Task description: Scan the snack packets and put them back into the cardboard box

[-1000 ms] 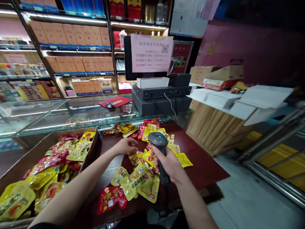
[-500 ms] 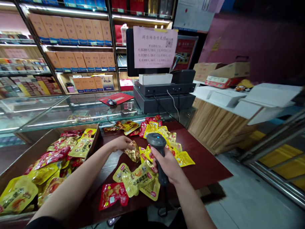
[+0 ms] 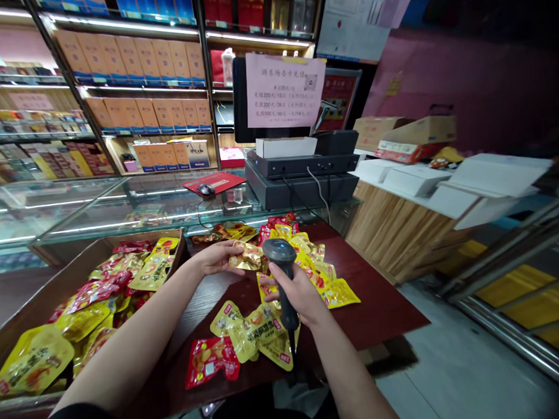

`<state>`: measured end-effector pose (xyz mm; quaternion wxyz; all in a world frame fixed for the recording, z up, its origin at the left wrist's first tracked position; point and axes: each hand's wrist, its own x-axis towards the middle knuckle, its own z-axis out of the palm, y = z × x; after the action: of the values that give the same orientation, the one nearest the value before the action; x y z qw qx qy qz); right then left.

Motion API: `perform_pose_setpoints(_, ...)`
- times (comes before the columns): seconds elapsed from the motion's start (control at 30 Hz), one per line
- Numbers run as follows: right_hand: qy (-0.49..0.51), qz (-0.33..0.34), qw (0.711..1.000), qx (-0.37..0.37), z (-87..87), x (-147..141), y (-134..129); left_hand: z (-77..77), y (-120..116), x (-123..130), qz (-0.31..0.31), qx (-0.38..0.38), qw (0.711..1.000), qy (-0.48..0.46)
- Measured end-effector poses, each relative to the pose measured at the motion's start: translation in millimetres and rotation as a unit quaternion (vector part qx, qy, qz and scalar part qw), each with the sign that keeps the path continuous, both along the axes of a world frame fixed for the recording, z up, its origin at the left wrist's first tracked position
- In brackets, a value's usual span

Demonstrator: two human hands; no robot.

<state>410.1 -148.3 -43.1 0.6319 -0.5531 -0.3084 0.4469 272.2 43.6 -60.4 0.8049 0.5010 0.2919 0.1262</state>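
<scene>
Hands over table [image 3: 372,319]: L hand [image 3: 216,259] part open, pinching gold snack pouch [image 3: 249,257] mid-table near far edge; R hand [image 3: 297,292] wrapped round barcode scanner [image 3: 282,276]; loose pouches [image 3: 340,293] nearby, cardboard box [image 3: 145,235] at L edge.

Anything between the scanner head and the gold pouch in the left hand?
Nothing visible. The gold pouch held in the left hand has its right end beside the head of the barcode scanner in the right hand. Whether they touch can't be told from this view.
</scene>
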Motion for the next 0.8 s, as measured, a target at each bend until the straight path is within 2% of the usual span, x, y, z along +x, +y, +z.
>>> perform_pose_setpoints(0.17, 0.002, -0.004, 1.0, 0.015, -3.1, 0.0, 6.2, 2.0, -5.6, 2.4, 0.003, 0.01, 1.0, -0.008)
perform_pose_setpoints(0.23, 0.018, 0.005, 1.0, 0.008, -3.6, -0.2, 8.2, -0.5, -8.8, 4.9, 0.02, 0.068, 0.997, -0.008)
perform_pose_setpoints(0.33, 0.05, 0.016, 0.998, -0.018, -3.0, 0.0, 12.6, -2.3, -15.1, 9.2, 0.048, 0.213, 0.976, 0.017)
perform_pose_setpoints(0.37, 0.061, 0.013, 0.998, -0.015, -2.7, 0.3, 14.4, -1.5, -17.4, 10.1, 0.041, 0.25, 0.967, 0.026)
perform_pose_setpoints(0.47, 0.092, 0.001, 0.995, 0.026, -2.2, 1.9, 19.1, 4.1, -23.2, 10.3, -0.047, 0.301, 0.952, 0.02)
perform_pose_setpoints(0.57, 0.099, 0.007, 0.994, 0.048, -1.6, 2.0, 19.7, 7.9, -26.1, 8.4, -0.093, 0.321, 0.943, 0.002)
perform_pose_setpoints(0.67, 0.073, 0.036, 0.995, 0.057, 0.4, -0.7, 16.4, 5.3, -25.1, 7.3, -0.09, 0.306, 0.948, 0.0)
perform_pose_setpoints(0.8, 0.042, 0.052, 0.996, 0.063, 3.3, -6.2, 11.5, -4.0, -18.8, 7.7, -0.072, 0.239, 0.968, -0.002)
